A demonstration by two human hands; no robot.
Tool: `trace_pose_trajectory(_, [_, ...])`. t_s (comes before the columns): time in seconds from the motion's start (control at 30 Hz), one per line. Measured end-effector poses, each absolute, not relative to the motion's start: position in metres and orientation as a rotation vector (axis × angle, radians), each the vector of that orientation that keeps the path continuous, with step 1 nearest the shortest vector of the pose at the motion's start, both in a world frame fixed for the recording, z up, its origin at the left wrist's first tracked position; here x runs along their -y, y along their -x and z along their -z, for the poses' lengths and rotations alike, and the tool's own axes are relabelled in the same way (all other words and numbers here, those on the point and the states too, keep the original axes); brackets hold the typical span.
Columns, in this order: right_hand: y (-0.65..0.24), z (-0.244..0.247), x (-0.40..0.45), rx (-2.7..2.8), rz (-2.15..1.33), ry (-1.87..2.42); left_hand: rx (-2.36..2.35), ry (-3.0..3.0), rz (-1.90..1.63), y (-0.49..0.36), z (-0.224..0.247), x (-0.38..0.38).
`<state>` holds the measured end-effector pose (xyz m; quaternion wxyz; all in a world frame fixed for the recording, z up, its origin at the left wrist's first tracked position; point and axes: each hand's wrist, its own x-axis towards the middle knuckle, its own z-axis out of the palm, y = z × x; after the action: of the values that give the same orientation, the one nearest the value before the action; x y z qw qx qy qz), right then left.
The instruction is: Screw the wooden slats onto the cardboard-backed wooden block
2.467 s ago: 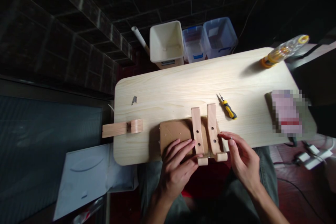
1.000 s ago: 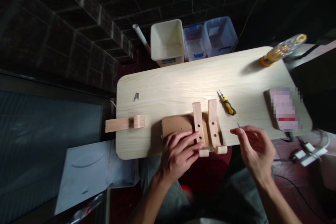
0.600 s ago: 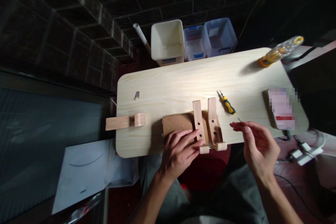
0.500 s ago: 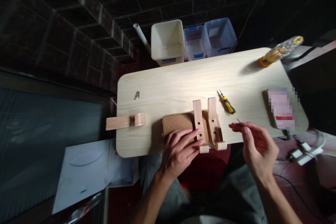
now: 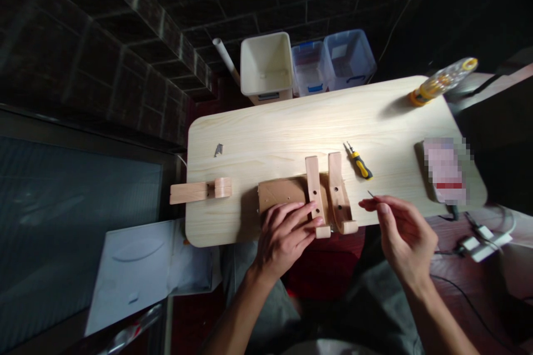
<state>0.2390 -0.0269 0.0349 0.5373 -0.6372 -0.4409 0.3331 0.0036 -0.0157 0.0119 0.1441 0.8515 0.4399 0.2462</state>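
My left hand [image 5: 284, 233] lies over a brown block [image 5: 281, 191] on the table, fingers stretched out, fingertips resting on the left wooden hook [image 5: 313, 180]. Its thumb is hidden. Another wooden hook [image 5: 337, 188] lies beside it across the same block; both have screw holes and upturned near ends. To the right, my right hand [image 5: 403, 233] is raised, thumb and fingers pinched on a thin dark screw [image 5: 370, 194], apart from the hooks. A yellow-and-black screwdriver [image 5: 360, 164] lies just beyond it.
Several screws [image 5: 219, 150] lie at the table's left. More wooden pieces [image 5: 189, 193] overhang the left edge. A clear bottle-shaped case [image 5: 441, 83] stands at the back right, near a blurred-out pinkish object [image 5: 443, 169]. Bins [image 5: 266, 89] stand behind the table [image 5: 270, 127].
My right hand, with the screw, has moved slightly left toward the hooks. My left hand keeps its place on the hook and block.
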Motion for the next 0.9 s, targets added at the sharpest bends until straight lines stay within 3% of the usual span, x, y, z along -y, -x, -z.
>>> trace_pose_trajectory(0.3, [-0.242,-0.047,0.016,1.273,-0.88,1.454,-1.275,-2.433,-0.669,-0.004,-0.013,0.018])
trace_pose_trajectory(0.6, [-0.24,-0.08,-0.03,1.971,-1.069,1.241,-1.304,-2.433,-0.679,-0.003,-0.015,0.018])
trace_pose_trajectory(0.9, [-0.237,-0.072,-0.036,2.154,-1.106,1.247,-1.292,-2.417,-0.682,-0.001,-0.013,0.019])
